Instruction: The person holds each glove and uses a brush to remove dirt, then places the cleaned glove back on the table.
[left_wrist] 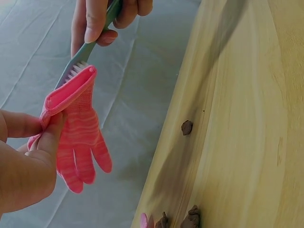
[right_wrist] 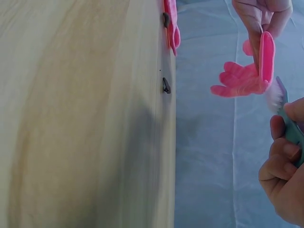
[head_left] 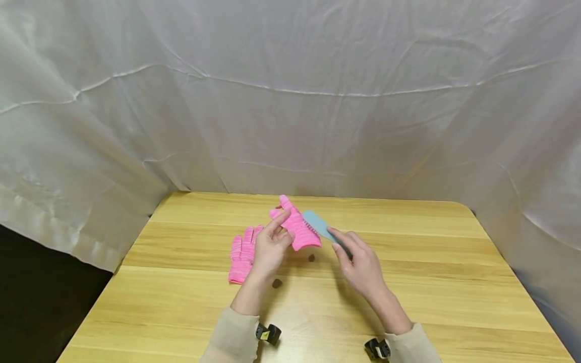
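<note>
My left hand (head_left: 271, 247) pinches a pink knit glove (head_left: 297, 229) near its cuff and holds it above the table. In the left wrist view the cuff of this glove (left_wrist: 78, 137) gapes and its fingers hang down. My right hand (head_left: 360, 262) grips the handle of a blue-green brush (head_left: 319, 224). The pale bristles of the brush (left_wrist: 76, 70) lie against the back of the glove by the cuff. A second pink glove (head_left: 242, 257) lies flat on the table, partly hidden behind my left hand.
The wooden table (head_left: 431, 272) has several small dark brown lumps on it, one lump (head_left: 277, 283) beside my left forearm and another lump (head_left: 311, 257) below the held glove. A pale grey curtain (head_left: 317, 126) hangs behind the table and at its sides.
</note>
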Tool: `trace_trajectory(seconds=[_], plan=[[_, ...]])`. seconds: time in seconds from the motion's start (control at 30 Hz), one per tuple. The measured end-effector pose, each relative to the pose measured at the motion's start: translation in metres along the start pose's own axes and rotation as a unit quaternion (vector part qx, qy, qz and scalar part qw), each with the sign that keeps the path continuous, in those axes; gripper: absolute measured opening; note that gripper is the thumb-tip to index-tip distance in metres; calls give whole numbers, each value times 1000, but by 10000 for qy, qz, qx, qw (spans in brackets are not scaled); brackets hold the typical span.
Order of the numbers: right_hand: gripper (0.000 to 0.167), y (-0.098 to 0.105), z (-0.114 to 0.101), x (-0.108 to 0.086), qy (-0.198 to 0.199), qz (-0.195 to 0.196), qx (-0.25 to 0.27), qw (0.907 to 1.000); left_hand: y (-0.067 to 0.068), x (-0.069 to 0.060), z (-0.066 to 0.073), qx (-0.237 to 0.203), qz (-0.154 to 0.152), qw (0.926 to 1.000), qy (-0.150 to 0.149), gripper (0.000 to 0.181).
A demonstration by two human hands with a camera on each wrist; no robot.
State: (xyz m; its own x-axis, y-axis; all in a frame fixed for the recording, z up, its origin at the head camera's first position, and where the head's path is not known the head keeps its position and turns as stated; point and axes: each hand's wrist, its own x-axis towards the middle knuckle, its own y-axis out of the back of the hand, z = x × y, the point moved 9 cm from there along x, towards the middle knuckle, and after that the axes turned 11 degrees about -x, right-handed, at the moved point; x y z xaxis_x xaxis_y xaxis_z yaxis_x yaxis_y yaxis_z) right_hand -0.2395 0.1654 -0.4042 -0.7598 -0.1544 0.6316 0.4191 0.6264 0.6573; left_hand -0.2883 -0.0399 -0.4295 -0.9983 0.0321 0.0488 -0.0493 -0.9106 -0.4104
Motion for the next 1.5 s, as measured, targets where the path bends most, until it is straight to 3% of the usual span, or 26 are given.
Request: trace_trajectory(seconds=[0.23,0.5,0.8,1.5], plan=[[42,5,7,0,-313,109,152,9993,3,0,1,-85,49,9999,-25,61],[43,5,-12,3,173,15,500,9986,-1,0,-3,-30,-166,9999,37,61],[43,-4,-18,-1,295,-276,347,9986,-3,0,-3,-118,-267,9996,-17,61],[44,0,-10,1,171,-60,37,9998,0,1,-1,83,-60,9999,-41,59]])
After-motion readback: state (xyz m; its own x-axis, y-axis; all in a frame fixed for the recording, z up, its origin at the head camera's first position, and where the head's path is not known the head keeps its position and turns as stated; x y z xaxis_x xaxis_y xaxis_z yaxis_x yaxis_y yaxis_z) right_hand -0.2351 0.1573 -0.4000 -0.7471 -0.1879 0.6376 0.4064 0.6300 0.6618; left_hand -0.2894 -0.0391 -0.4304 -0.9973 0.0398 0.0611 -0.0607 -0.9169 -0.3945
